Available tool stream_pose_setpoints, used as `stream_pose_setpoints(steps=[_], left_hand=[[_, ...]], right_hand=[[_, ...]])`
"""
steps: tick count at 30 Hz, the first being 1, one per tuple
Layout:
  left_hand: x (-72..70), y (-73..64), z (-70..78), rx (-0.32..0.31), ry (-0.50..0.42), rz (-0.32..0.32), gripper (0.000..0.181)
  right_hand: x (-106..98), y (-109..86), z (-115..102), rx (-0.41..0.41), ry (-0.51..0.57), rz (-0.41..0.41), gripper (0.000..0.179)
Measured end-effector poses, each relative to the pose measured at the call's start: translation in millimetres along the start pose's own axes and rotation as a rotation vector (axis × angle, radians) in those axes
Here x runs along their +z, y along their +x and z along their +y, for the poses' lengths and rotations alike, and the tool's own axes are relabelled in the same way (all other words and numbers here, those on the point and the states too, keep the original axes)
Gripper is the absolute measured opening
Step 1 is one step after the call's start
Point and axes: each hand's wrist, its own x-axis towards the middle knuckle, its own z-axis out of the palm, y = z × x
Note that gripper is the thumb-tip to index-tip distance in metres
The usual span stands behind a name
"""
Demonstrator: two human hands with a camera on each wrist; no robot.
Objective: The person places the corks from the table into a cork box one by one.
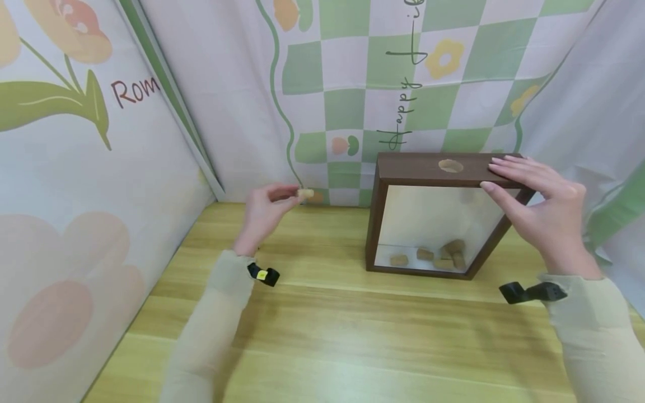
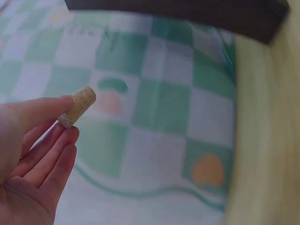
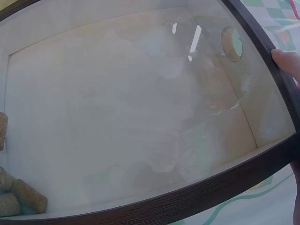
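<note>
My left hand [image 1: 267, 211] pinches a small cork [image 2: 78, 107] between thumb and fingertips, held up left of a dark wooden box frame [image 1: 450, 174]. The frame stands upright on the table, with a clear front pane and a round hole [image 1: 450, 165] in its top. Several corks [image 1: 425, 254] lie inside at the bottom, some heaped toward the right corner. My right hand [image 1: 541, 204] rests on the frame's upper right corner. Its straight fingers lie along the top, and the thumb touches the front edge. In the right wrist view, corks [image 3: 29, 196] show through the pane.
The wood-grain table [image 1: 322, 336] reaches back to a curtain [image 1: 347, 106] of green and white checks close behind the frame. A printed flower cloth [image 1: 101, 224] hangs along the left side. Each wrist carries a black camera strap [image 1: 534, 292].
</note>
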Motion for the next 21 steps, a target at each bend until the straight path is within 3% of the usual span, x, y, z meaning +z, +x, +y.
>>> stream_pose_setpoints(steps=[3,9,13,21], left_hand=[[11.8,3.9,18.0,0.052,-0.021,-0.006,0.029],[34.6,10.1,55.9,0.248,-0.139,-0.013,0.029],[49.4,16.1,86.2,0.332,-0.209,-0.018,0.028],[86.6,35.3,129.7,0.485,-0.144,-0.105,0.026]], right_hand=[[0,-0.2,0,0.002,-0.006,-0.003,0.029],[-1,0.9,-4,0.000,-0.010,-0.002,0.029],[-1,1.2,-6,0.003,-0.014,-0.003,0.028],[-1,0.1,-4,0.022,-0.021,-0.011,0.029]])
